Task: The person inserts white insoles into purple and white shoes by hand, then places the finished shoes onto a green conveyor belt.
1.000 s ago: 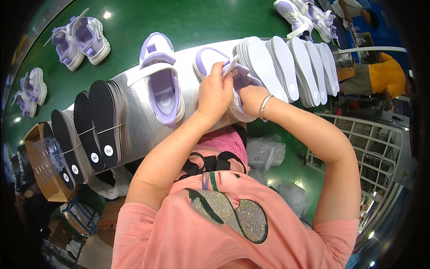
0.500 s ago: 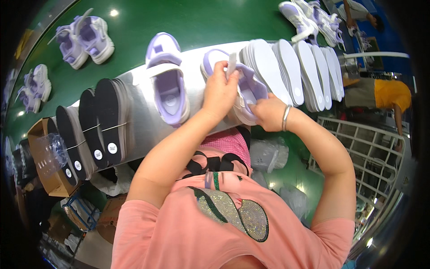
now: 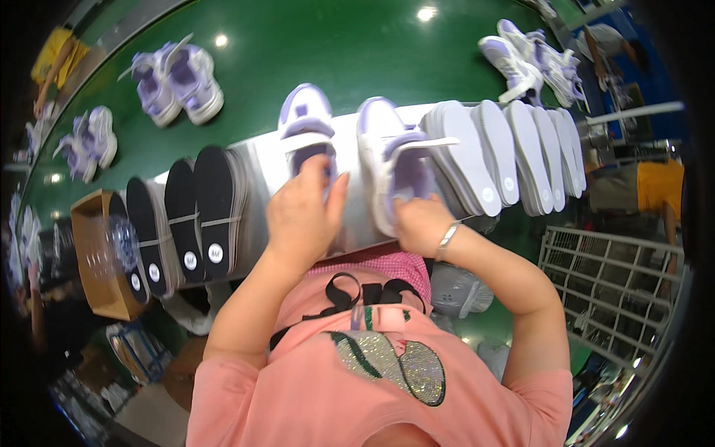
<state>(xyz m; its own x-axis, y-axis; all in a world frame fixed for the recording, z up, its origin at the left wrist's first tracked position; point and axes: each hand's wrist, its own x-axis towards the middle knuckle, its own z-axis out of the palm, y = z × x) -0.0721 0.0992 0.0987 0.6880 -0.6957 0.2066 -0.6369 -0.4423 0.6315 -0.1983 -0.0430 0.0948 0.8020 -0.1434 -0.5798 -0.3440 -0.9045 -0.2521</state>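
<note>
Two white-and-lavender sneakers stand side by side, toes away from me, on a shiny metal shelf [image 3: 257, 167]. Over the opening of the left sneaker [image 3: 305, 112] is my left hand [image 3: 302, 216], thumb spread and fingertips reaching in; the shoe's heel is hidden behind it. My right hand [image 3: 423, 223] grips the heel of the right sneaker [image 3: 378, 123], its thumb at the inner edge. That shoe's white strap [image 3: 432, 143] is undone and sticks out to the right. White insoles [image 3: 458, 156] stand in several stacks beside it; banded black insoles [image 3: 216, 190] lie left.
Beyond the shelf runs a green surface [image 3: 313, 45] bearing more sneaker pairs [image 3: 182, 82]. A cardboard box [image 3: 104, 272] with clear plastic stands at the left end. A white wire rack [image 3: 603, 290] is at the right. Other people are at both sides, one in an orange top [image 3: 658, 186].
My left hand has let go of the right sneaker's strap and moved left to the other shoe's opening. My right hand stays at the heel. The whole view has shifted.
</note>
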